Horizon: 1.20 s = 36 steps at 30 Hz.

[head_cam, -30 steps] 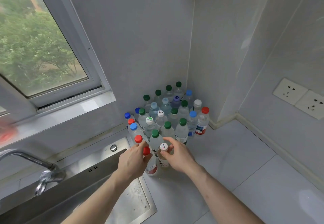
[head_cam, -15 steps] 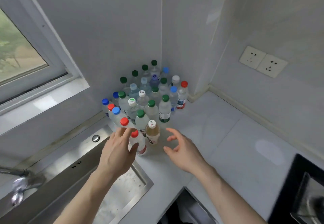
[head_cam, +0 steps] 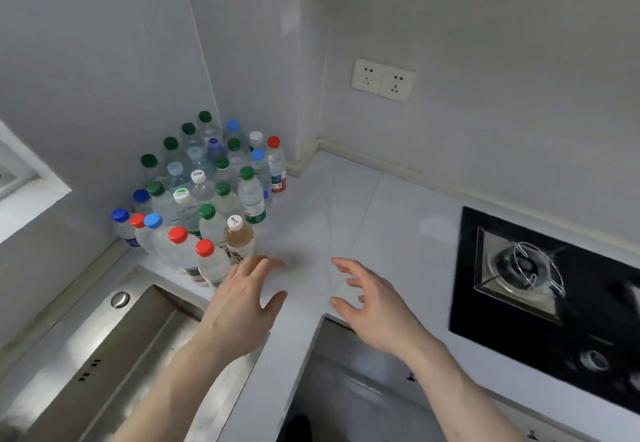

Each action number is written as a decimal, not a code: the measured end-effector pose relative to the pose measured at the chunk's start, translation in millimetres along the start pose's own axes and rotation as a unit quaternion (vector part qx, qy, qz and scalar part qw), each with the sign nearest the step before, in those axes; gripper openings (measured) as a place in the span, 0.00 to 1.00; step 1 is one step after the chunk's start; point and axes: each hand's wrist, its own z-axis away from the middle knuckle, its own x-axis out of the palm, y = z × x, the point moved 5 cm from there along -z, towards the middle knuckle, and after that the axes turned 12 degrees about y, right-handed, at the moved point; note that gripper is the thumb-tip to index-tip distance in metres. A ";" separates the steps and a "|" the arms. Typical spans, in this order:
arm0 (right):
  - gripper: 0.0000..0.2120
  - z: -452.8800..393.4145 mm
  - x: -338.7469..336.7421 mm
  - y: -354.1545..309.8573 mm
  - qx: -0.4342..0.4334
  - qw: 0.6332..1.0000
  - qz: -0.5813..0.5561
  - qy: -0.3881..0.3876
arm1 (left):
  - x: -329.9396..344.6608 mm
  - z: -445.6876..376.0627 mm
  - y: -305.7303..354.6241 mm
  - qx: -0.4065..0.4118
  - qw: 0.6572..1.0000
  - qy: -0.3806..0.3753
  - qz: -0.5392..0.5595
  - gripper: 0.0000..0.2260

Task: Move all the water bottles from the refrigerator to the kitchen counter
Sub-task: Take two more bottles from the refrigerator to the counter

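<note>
With my left hand (head_cam: 242,306) and right hand (head_cam: 375,310) both empty and spread at frame centre, I'd withdraw slowly, avoiding the red-capped bottle (head_cam: 211,263) just beside.

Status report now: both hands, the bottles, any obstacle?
Left hand open, right hand open, both empty. Bottles upright on counter corner. No obstacle.

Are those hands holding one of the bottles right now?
No. The left hand and right hand are both open and empty, apart from the bottles.
</note>
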 end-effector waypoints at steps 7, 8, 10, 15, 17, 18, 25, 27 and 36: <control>0.27 82.8 -97.4 53.9 0.069 0.989 0.013 0.130 | 38.3 -6.6 111.2 0.127 0.989 -0.059 0.049 0.19; 0.27 99.6 -111.6 63.2 0.082 0.985 0.012 0.152 | 45.7 -4.1 131.1 0.145 0.985 -0.069 0.060 0.18; 0.28 136.9 -138.7 84.1 0.109 0.976 0.007 0.188 | 61.5 4.9 173.4 0.177 0.977 -0.090 0.082 0.18; 0.28 236.7 -201.6 136.8 0.160 0.949 0.003 0.270 | 92.7 46.9 290.2 0.277 0.947 -0.122 0.105 0.18; 0.28 286.8 -227.4 159.9 0.181 0.936 -0.008 0.301 | 105.3 75.8 345.6 0.325 0.929 -0.130 0.118 0.19; 0.28 297.3 -233.4 166.5 0.183 0.933 -0.009 0.309 | 107.1 83.1 358.6 0.331 0.925 -0.138 0.125 0.19; 0.29 465.7 -301.9 242.7 0.230 0.890 0.015 0.395 | 144.9 199.8 523.5 0.447 0.862 -0.182 0.154 0.20; 0.29 506.1 -317.5 258.9 0.242 0.877 0.020 0.414 | 154.1 229.1 558.2 0.467 0.848 -0.195 0.159 0.20; 0.29 674.3 -371.1 304.9 0.311 0.804 0.044 0.505 | 188.4 355.1 695.5 0.570 0.765 -0.238 0.185 0.20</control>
